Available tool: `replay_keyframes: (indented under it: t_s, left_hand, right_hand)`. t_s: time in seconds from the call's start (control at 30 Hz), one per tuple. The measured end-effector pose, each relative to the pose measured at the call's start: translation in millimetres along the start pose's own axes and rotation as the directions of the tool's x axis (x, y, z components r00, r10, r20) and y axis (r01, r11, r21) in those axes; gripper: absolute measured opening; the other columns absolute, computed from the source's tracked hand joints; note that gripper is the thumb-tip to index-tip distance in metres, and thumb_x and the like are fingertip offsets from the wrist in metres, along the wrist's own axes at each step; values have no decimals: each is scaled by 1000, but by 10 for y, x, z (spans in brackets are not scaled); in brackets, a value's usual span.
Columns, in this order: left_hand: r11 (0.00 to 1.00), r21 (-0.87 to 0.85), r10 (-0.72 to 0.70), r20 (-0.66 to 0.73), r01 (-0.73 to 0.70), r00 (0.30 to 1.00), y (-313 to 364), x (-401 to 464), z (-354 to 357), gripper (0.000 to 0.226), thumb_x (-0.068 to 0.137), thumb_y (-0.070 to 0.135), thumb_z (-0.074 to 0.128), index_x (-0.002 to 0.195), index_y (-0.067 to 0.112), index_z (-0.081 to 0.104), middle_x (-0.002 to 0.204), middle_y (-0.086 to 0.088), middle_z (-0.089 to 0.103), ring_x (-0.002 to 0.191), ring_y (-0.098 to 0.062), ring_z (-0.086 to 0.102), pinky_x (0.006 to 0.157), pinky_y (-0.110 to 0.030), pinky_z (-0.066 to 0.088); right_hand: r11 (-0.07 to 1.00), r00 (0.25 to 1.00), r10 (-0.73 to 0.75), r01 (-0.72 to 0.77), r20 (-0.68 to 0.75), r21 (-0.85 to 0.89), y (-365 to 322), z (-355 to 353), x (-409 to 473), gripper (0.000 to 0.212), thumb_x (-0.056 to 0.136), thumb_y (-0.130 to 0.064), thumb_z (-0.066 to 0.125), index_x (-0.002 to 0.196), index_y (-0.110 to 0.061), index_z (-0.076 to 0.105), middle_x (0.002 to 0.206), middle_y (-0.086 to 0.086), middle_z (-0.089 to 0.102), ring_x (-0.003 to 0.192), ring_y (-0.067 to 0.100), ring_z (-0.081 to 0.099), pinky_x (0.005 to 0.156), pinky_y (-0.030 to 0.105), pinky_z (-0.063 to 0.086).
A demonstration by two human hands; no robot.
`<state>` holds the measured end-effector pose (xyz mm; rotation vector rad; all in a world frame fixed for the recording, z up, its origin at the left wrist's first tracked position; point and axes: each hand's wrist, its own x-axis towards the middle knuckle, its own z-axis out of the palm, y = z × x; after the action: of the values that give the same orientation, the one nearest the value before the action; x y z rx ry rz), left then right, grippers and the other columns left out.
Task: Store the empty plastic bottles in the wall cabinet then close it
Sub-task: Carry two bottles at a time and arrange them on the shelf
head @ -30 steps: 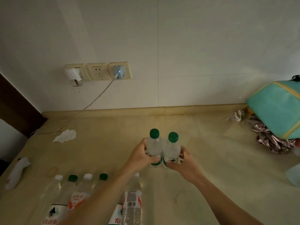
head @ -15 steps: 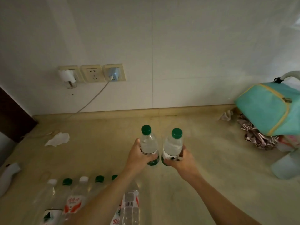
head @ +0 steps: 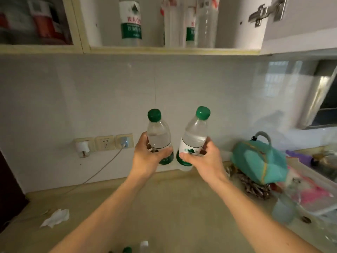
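a pale tiled wall (head: 200, 92) filled the middle of the view, with the open wall cabinet (head: 171, 50) along the top and a beige counter (head: 173, 207) below. on the cabinet shelf several clear bottles (head: 131, 22) already stood in a row near its front edge, and a door hinge (head: 268, 10) showed at the cabinet's right side; the door itself was out of frame. toward the counter's right edge sat a teal bag (head: 259, 161) on a heap of shiny wrapping, and a crumpled tissue (head: 56, 217) lay near the left edge. a strip of sockets (head: 104, 145) sat on the wall just above the counter's back edge. both arms reached up over the counter. the left hand (head: 147, 157) had its fingers curled round the lower body of a green-capped bottle (head: 158, 137), held upright; the right hand (head: 202, 159) gripped a second green-capped bottle (head: 193, 139) the same way, its top tilted to the right. the two bottles were close but apart, in the air in front of the wall, well below the shelf. a few caps of more bottles (head: 144, 244) showed at the counter's near edge. the step in hand looked to be the carry up to the cabinet. the next move likely called for lifting both bottles over the shelf's front edge, setting them upright into a free gap beside those already stored without toppling them, then letting go.
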<state>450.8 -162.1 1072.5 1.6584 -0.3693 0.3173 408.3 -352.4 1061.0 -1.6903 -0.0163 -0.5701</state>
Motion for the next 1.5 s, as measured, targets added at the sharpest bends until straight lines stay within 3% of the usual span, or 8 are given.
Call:
replay_keyframes:
  t_s: [0.17, 0.37, 0.6, 0.83, 1.07, 1.17, 1.3, 1.5]
  left_hand:
    - [966, -56, 250, -58, -253, 967, 1050, 237, -134, 55, 72, 24, 89, 117, 33, 59, 105, 19, 71, 99, 3, 66, 71, -4, 48]
    - [837, -133, 526, -63, -530, 848, 2231, 474, -245, 50, 76, 20, 88, 120, 27, 63, 110, 10, 74, 105, -10, 69, 84, -23, 56]
    - [742, -111, 660, -54, -661, 749, 3075, 958, -146, 50, 75, 17, 88, 120, 22, 65, 108, 4, 75, 103, -18, 71, 89, -41, 59]
    - [853, 3, 521, -81, -522, 850, 3079, 1527, 103, 39, 73, 29, 88, 103, 38, 64, 89, 19, 72, 83, 0, 68, 65, -19, 49]
    - [923, 106, 379, -108, -369, 919, 2845, 2022, 204, 43, 80, 36, 82, 110, 34, 53, 91, 22, 56, 80, 4, 51, 59, -20, 38]
    - [939, 141, 320, -32, -313, 947, 2896, 2174, 191, 39, 81, 38, 82, 109, 30, 56, 94, 15, 63, 85, -4, 60, 64, -27, 48]
    - [972, 139, 188, 32, -190, 982, 2916, 2316, 184, 37, 80, 38, 83, 106, 23, 61, 102, -1, 73, 94, -23, 71, 88, -46, 59]
    - [961, 211, 170, 54, -178, 984, 2904, 2420, 258, 46, 81, 45, 81, 113, 20, 60, 103, -2, 73, 92, -23, 72, 85, -47, 61]
  right_hand:
    - [976, 974, -215, 218, -72, 31, -1006, -133, 203, 58, 64, -18, 94, 111, -26, 61, 93, -30, 72, 81, -11, 69, 62, 4, 48]
    - [909, 902, -408, 416, -141, 37, -2096, -369, 528, 60, 60, -33, 92, 112, -32, 61, 98, -18, 76, 87, 2, 73, 70, 19, 57]
    - [874, 851, -484, 483, -203, -59, -2883, -590, 1066, 61, 59, -38, 85, 114, -33, 60, 94, -15, 74, 86, 4, 71, 78, 31, 58]
    - [936, 921, -349, 333, -173, -114, -2919, -695, 1643, 56, 68, -26, 92, 113, -23, 59, 103, -8, 69, 88, 3, 63, 61, 20, 43]
    - [920, 945, -319, 289, -77, -263, -2826, -772, 2085, 50, 74, -37, 88, 115, -24, 61, 104, -5, 70, 92, 13, 67, 76, 31, 54]
    - [910, 947, -317, 287, -57, -298, -2772, -774, 2230, 39, 78, -38, 84, 109, -27, 63, 101, -6, 70, 90, 11, 66, 74, 28, 53]
    - [908, 940, -332, 294, -85, -300, -2667, -757, 2361, 41, 79, -38, 84, 112, -24, 64, 103, -6, 71, 93, 12, 68, 82, 32, 55]
    - [902, 941, -329, 288, -82, -321, -2640, -748, 2478, 47, 79, -40, 84, 116, -20, 65, 106, -4, 72, 96, 16, 68, 91, 39, 56]
